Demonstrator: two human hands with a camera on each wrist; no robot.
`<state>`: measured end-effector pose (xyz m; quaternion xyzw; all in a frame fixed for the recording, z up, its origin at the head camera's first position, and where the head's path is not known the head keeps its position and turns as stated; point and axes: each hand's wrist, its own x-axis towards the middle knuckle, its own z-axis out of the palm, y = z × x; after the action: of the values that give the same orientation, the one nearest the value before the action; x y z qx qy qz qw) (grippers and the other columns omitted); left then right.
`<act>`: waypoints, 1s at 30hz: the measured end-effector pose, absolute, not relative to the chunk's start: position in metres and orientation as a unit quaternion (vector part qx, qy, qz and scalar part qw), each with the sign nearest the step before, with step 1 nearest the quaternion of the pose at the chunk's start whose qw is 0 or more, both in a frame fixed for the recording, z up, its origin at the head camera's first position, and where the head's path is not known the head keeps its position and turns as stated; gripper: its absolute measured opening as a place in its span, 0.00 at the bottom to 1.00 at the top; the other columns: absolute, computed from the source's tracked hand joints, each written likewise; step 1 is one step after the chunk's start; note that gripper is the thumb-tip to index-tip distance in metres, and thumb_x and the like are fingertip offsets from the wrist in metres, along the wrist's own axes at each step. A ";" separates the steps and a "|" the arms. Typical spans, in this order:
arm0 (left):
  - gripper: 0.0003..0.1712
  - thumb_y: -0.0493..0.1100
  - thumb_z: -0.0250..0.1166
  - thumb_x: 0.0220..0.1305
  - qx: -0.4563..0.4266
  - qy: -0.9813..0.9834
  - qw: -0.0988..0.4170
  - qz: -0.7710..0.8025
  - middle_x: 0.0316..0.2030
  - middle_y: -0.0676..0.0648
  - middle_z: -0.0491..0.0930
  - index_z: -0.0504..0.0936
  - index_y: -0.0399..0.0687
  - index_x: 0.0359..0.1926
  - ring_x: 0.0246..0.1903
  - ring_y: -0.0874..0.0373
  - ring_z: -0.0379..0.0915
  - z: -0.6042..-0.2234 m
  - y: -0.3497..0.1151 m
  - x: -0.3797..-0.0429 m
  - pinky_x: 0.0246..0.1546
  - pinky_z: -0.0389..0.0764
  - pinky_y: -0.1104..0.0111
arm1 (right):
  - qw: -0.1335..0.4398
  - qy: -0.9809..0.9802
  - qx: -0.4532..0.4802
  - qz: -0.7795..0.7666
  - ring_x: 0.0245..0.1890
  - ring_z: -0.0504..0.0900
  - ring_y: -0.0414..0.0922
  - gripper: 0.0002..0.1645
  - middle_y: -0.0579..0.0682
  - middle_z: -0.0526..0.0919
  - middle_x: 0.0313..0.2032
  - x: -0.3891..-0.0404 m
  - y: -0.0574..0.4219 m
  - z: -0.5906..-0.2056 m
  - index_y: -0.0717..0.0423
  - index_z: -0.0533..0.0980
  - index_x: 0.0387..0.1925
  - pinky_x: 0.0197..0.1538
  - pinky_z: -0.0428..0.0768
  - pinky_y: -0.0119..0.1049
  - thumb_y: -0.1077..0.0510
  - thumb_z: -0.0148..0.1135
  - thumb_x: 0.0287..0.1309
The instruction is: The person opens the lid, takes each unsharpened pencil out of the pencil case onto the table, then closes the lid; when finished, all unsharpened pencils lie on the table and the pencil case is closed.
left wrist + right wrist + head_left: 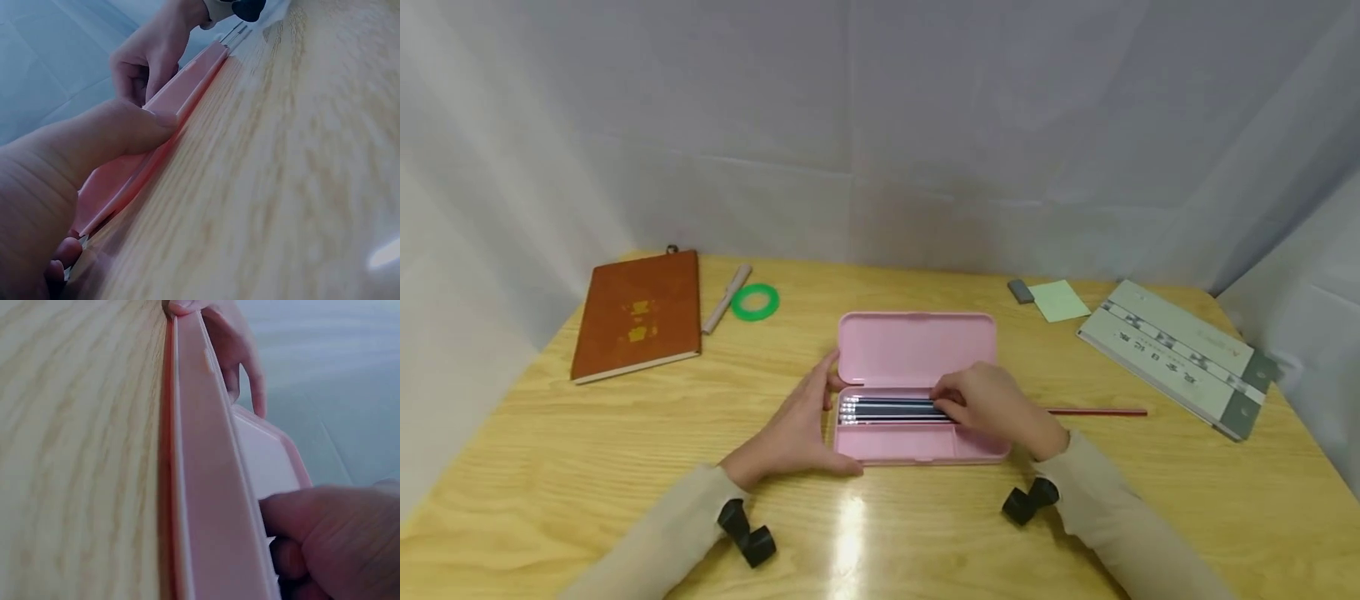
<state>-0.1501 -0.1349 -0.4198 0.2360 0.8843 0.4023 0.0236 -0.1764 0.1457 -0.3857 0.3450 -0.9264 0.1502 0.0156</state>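
Note:
A pink pencil case [917, 350] lies on the table with its lid tipped back. Several dark and striped pencils [887, 408] fill its long rear compartment, silvery ends to the left. My left hand [797, 425] holds the case's left end, its thumb [140, 128] on the front edge and the other fingers round the side and back. Reaching over the case's right part, my right hand [988, 404] has its fingers curled and its thumb and forefinger pinching at the pencils. Its palm side and the pencils' right ends are hidden.
Right of the case lies a red pencil [1097, 412]. A brown notebook [640, 317], a greyish rolled stick [727, 300] and green tape [755, 302] are at the left. Farther right are a grey eraser [1021, 291], pale green sticky notes [1058, 301] and a grey-green book [1176, 354].

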 end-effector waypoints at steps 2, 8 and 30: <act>0.84 0.55 0.84 0.19 0.235 0.885 0.028 0.401 0.52 0.49 0.71 0.40 0.48 0.76 0.42 0.58 0.63 -0.419 -0.136 -0.149 0.44 0.70 0.65 | 0.008 -0.928 0.342 0.146 0.21 0.74 0.34 0.06 0.45 0.86 0.27 -0.175 0.145 -0.386 0.52 0.85 0.35 0.27 0.72 0.30 0.57 0.66 0.56; 0.84 0.54 0.84 0.20 0.230 0.886 0.028 0.401 0.52 0.48 0.70 0.39 0.47 0.76 0.43 0.57 0.63 -0.418 -0.137 -0.148 0.45 0.70 0.64 | -0.049 -0.926 0.315 0.203 0.20 0.69 0.33 0.05 0.43 0.79 0.22 -0.178 0.139 -0.385 0.56 0.82 0.34 0.27 0.71 0.28 0.60 0.63 0.57; 0.84 0.53 0.84 0.20 0.235 0.882 0.026 0.408 0.52 0.47 0.71 0.39 0.50 0.76 0.42 0.57 0.64 -0.420 -0.133 -0.149 0.43 0.71 0.66 | 0.019 -0.942 0.302 0.146 0.17 0.64 0.34 0.03 0.41 0.72 0.17 -0.154 0.200 -0.367 0.56 0.75 0.37 0.23 0.66 0.31 0.62 0.61 0.61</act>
<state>-0.1488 -0.1329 -0.4204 0.2349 0.8817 0.4085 0.0261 -0.1539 0.1997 -0.3670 0.3021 -0.9419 0.1459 0.0186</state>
